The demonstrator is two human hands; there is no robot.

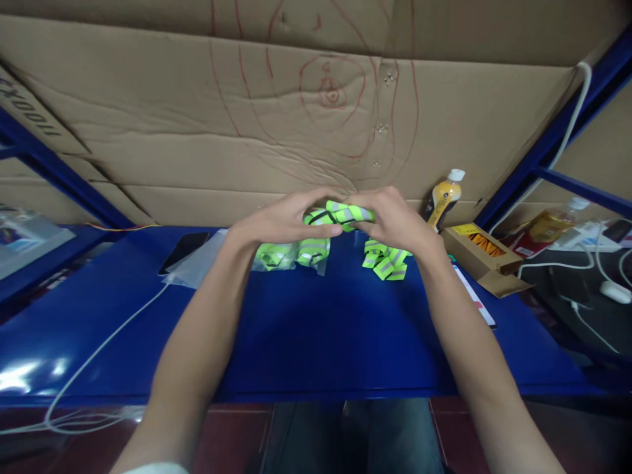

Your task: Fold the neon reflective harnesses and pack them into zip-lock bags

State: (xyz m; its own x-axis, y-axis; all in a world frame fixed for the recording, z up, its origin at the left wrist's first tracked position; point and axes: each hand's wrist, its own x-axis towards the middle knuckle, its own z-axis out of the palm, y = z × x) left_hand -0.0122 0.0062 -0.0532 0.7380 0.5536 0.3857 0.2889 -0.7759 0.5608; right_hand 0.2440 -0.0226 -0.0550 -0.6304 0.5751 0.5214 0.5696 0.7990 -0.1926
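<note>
Between my two hands, just above the blue table (340, 336), is a bundle of neon yellow-green reflective strap (348, 214) with grey stripes and a black edge. My left hand (284, 217) curves around its left end, thumb stretched along the near side. The right hand (392, 214) grips the other end with bent fingers, partly hidden behind the strap. Below the left hand lie rolled reflective straps (315, 249) in clear plastic bags. Under my right hand sits a loose pile of the same strap (386, 260), folded and unbagged.
At left are a dark phone (182, 253), clear plastic bags (197, 263) and a white cable (113, 326). A drink bottle (446, 196), an open carton (478, 250) with orange packets and a white-screened device (474, 296) stand or lie right. A cardboard wall (172, 131) closes the back.
</note>
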